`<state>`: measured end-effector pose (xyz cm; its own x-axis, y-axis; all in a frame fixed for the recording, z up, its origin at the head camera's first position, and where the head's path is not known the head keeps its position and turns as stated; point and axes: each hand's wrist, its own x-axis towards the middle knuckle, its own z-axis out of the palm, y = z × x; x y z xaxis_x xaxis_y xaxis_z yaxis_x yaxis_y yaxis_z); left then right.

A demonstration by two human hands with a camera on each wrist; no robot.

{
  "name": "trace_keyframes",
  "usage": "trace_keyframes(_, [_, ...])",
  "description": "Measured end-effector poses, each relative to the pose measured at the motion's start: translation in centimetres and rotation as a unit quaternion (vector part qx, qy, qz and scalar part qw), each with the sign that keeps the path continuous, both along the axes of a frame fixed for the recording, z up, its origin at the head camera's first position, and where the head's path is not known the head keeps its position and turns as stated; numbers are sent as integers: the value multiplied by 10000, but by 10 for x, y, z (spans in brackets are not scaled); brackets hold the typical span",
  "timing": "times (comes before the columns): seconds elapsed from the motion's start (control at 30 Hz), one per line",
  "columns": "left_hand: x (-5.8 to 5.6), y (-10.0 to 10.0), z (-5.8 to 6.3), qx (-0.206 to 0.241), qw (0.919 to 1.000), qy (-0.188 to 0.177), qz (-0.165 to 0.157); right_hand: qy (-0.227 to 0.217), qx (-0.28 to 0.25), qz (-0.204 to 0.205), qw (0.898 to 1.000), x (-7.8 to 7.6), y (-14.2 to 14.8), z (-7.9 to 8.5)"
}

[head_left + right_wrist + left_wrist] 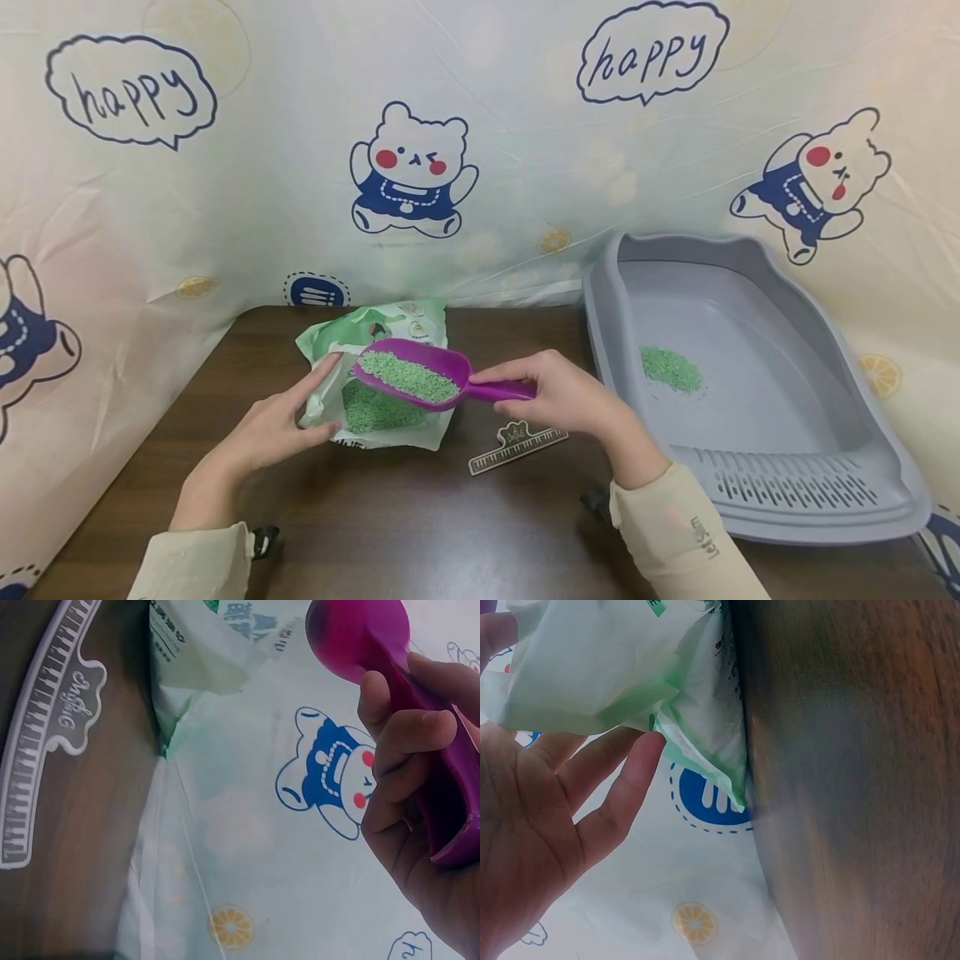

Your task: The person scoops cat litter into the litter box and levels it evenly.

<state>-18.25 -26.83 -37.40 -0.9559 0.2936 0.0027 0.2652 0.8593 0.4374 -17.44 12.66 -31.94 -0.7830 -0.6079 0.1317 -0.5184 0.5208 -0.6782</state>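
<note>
My right hand (573,396) grips the handle of a purple scoop (457,367), fingers curled round it in the right wrist view. Green cat litter granules (408,377) lie in the scoop's bowl, which is above the mouth of a green and white litter bag (431,432). More green granules (378,408) show inside the bag. At the bag's left side my left hand (273,425) holds the opening's edge between thumb and fingers. In the left wrist view, fingers (637,772) touch the bag's side; part of the thumb is cut off by the frame.
A grey litter box (750,367) stands on the right, with a small pile of green granules (670,369) on its floor and a slotted front ledge. A piano-key ruler (517,446) lies between bag and box. A patterned cloth (517,208) hangs behind the brown table (420,525).
</note>
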Motion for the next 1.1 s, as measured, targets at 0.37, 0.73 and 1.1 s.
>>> trace_keyframes(0.37, [1,0,2,-108,9999,27,-43,95,-335,-91,9994,-5,13,16])
trace_keyframes(0.73, [1,-1,-1,0,10000,27,-61,-380,-475,-578,9965,-4,37,30])
trace_keyframes(1.1, [0,0,-2,5,10000,26,-75,-201,-529,-717,9958,-6,58,41])
